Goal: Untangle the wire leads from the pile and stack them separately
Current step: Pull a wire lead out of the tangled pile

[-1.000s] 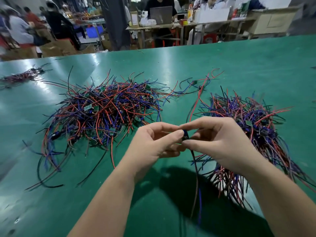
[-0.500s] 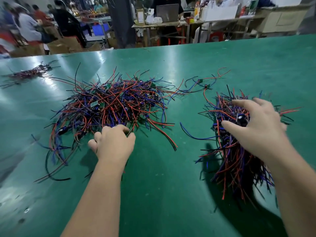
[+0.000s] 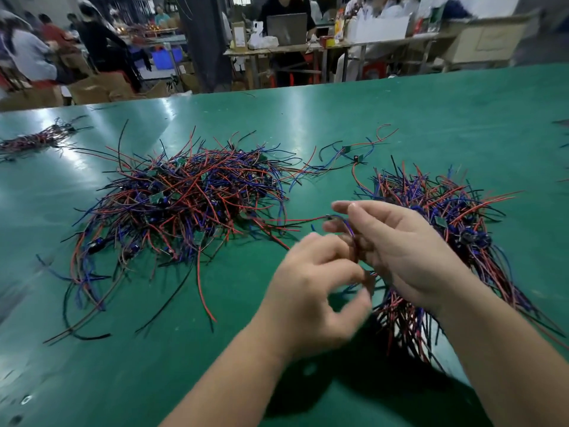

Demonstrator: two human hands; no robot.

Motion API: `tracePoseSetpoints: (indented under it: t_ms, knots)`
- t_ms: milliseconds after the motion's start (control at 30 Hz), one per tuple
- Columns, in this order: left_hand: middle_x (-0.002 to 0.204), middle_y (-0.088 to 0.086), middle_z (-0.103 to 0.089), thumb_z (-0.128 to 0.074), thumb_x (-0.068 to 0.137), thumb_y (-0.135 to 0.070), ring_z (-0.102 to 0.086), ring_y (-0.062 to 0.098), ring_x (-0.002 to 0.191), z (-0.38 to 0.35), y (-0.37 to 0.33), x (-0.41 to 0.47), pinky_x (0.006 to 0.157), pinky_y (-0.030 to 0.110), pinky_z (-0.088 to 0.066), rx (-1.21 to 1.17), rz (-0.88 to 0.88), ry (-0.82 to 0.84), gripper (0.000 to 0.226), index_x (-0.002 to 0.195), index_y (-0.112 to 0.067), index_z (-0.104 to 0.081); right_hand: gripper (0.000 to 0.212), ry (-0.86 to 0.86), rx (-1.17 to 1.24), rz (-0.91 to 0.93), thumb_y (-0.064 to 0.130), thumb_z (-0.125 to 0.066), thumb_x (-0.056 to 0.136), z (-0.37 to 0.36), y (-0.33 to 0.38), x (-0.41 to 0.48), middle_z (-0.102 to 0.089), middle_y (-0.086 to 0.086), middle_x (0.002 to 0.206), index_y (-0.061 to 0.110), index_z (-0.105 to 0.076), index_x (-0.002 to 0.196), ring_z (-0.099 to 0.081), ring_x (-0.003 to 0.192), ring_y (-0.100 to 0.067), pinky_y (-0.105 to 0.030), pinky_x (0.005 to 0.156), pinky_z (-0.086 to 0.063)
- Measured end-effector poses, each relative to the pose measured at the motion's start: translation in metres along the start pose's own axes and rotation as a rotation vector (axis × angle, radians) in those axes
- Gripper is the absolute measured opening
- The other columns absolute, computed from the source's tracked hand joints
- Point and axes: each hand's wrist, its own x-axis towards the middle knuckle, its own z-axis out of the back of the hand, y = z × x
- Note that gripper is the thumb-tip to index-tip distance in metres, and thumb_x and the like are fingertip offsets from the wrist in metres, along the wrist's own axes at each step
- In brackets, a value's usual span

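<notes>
Sorting red, blue and black leads into 2 heaps. The tangled pile [image 3: 184, 204] sits left of centre on the surface and is the biggest thing here, with wires crossing every way and small green boards mixed in. It is the source, loose and spread, which should make it easier to tease out 1 lead at a time. The sorted stack [image 3: 446, 217] lies to the right, partly under the right forearm. Its wires run roughly the same way, toward the person, likely so finished leads lie parallel and don't re-knot. A gap of bare surface separates the 2 heaps.

Both hands meet over that gap, just beside the stack. The right hand [image 3: 400, 248] is half closed, thumb and forefinger pinching the upper loop of 1 wire lead [image 3: 347, 224]. The left hand [image 3: 311, 291] is motion-blurred, fingers curled, and looks to be pinching the same lead lower down. I judge this as pulling it straight before stacking. A red wire runs from the hands back toward the pile, so the lead may not be fully free. About 2 stray leads [image 3: 354, 152] lie beyond, between pile and stack. A small bundle [image 3: 34, 140] sits far left, well apart.

The surface [image 3: 308, 118] is a wide, glossy green top with light glare on it. The room behind is a busy workshop, blurred: people at benches, a laptop [image 3: 286, 24], cardboard boxes [image 3: 101, 87] and a blue crate [image 3: 163, 58].
</notes>
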Motion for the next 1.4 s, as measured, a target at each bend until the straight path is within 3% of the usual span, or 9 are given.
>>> tracePoseSetpoints:
  t_ms: [133, 267, 367, 533, 700, 900, 1133, 1267, 1400]
  knots:
    - [0.073, 0.007, -0.060, -0.064, 0.071, -0.008, -0.052, 0.024, 0.072, -0.008, -0.007, -0.003, 0.072, 0.037, -0.044, -0.182, 0.052, 0.149, 0.011, 0.060, -0.005, -0.062, 0.024, -0.014, -0.005, 0.088, 0.010, -0.064, 0.066, 0.004, 0.002, -0.001, -0.073, -0.011, 0.078, 0.007, -0.069, 0.089, -0.068, 0.065, -0.016, -0.021, 0.062, -0.055]
    - [0.073, 0.001, -0.071, -0.043, 0.082, -0.035, -0.060, 0.014, 0.068, -0.001, 0.006, 0.002, 0.062, 0.022, -0.046, -0.470, 0.662, 0.145, 0.034, 0.063, -0.017, -0.065, 0.022, 0.093, 0.026, 0.157, 0.009, -0.063, 0.068, 0.008, 0.007, -0.003, -0.074, -0.009, 0.083, 0.013, -0.076, 0.086, -0.067, 0.065, -0.013, -0.017, 0.062, -0.054]
    - [0.074, -0.004, -0.073, -0.036, 0.094, -0.048, -0.063, 0.010, 0.065, 0.002, 0.014, 0.009, 0.059, 0.021, -0.044, -0.858, 0.936, -0.017, 0.047, 0.079, -0.022, -0.073, 0.024, 0.242, -0.018, 0.162, 0.007, -0.069, 0.069, 0.005, 0.006, -0.006, -0.074, -0.012, 0.088, 0.015, -0.077, 0.091, -0.068, 0.071, -0.016, -0.021, 0.068, -0.055]
    - [0.091, 0.005, -0.075, -0.046, 0.080, -0.036, -0.070, 0.014, 0.076, 0.016, 0.013, 0.018, 0.057, 0.023, -0.055, -1.320, 0.932, -0.336, 0.039, 0.105, -0.009, -0.060, 0.023, 0.429, -0.246, 0.064, 0.016, -0.064, 0.079, -0.001, -0.001, -0.010, -0.074, -0.008, 0.096, 0.017, -0.074, 0.100, -0.071, 0.081, -0.021, -0.026, 0.072, -0.052]
    - [0.084, 0.001, -0.075, -0.055, 0.075, -0.025, -0.071, 0.010, 0.075, 0.027, 0.018, 0.021, 0.065, 0.020, -0.056, -1.431, 0.982, -0.479, 0.025, 0.097, -0.013, -0.059, 0.023, 0.411, -0.299, -0.027, 0.026, -0.066, 0.079, -0.001, -0.001, -0.011, -0.070, -0.017, 0.106, 0.020, -0.074, 0.100, -0.066, 0.103, -0.027, -0.025, 0.078, -0.053]
    - [0.084, -0.001, -0.075, -0.064, 0.068, -0.032, -0.066, 0.001, 0.057, 0.037, 0.021, 0.022, 0.052, 0.016, -0.053, -1.465, 1.093, -0.461, 0.027, 0.087, -0.013, -0.065, 0.017, 0.278, -0.086, -0.083, 0.017, -0.077, 0.069, -0.002, 0.001, -0.007, -0.066, -0.025, 0.105, 0.011, -0.074, 0.084, -0.065, 0.092, -0.025, -0.028, 0.068, -0.056]
    - [0.064, -0.002, -0.067, -0.077, 0.048, -0.027, -0.057, 0.006, 0.042, 0.026, 0.009, 0.017, 0.041, 0.014, -0.044, -1.079, 1.133, -0.078, 0.039, 0.082, -0.013, -0.063, 0.040, 0.116, 0.000, -0.053, 0.026, -0.072, 0.058, 0.002, 0.003, -0.001, -0.068, -0.006, 0.075, 0.007, -0.072, 0.094, -0.057, 0.059, -0.011, -0.015, 0.052, -0.044]
    - [0.064, -0.003, -0.068, -0.077, 0.055, -0.023, -0.058, 0.005, 0.045, 0.017, 0.005, 0.010, 0.052, 0.020, -0.053, -1.041, 1.099, 0.092, 0.051, 0.101, -0.007, -0.062, 0.027, 0.061, -0.119, -0.036, 0.023, -0.077, 0.052, 0.002, -0.002, 0.000, -0.063, -0.019, 0.072, 0.005, -0.074, 0.071, -0.051, 0.063, -0.022, -0.022, 0.055, -0.044]
    - [0.064, -0.006, -0.066, -0.077, 0.054, -0.031, -0.059, 0.006, 0.047, 0.020, 0.006, 0.009, 0.052, 0.018, -0.051, -1.021, 1.059, 0.157, 0.031, 0.081, -0.016, -0.076, 0.011, 0.039, -0.143, -0.062, 0.013, -0.076, 0.052, 0.010, 0.002, 0.001, -0.066, -0.010, 0.060, 0.009, -0.072, 0.062, -0.060, 0.050, -0.014, -0.018, 0.047, -0.049]
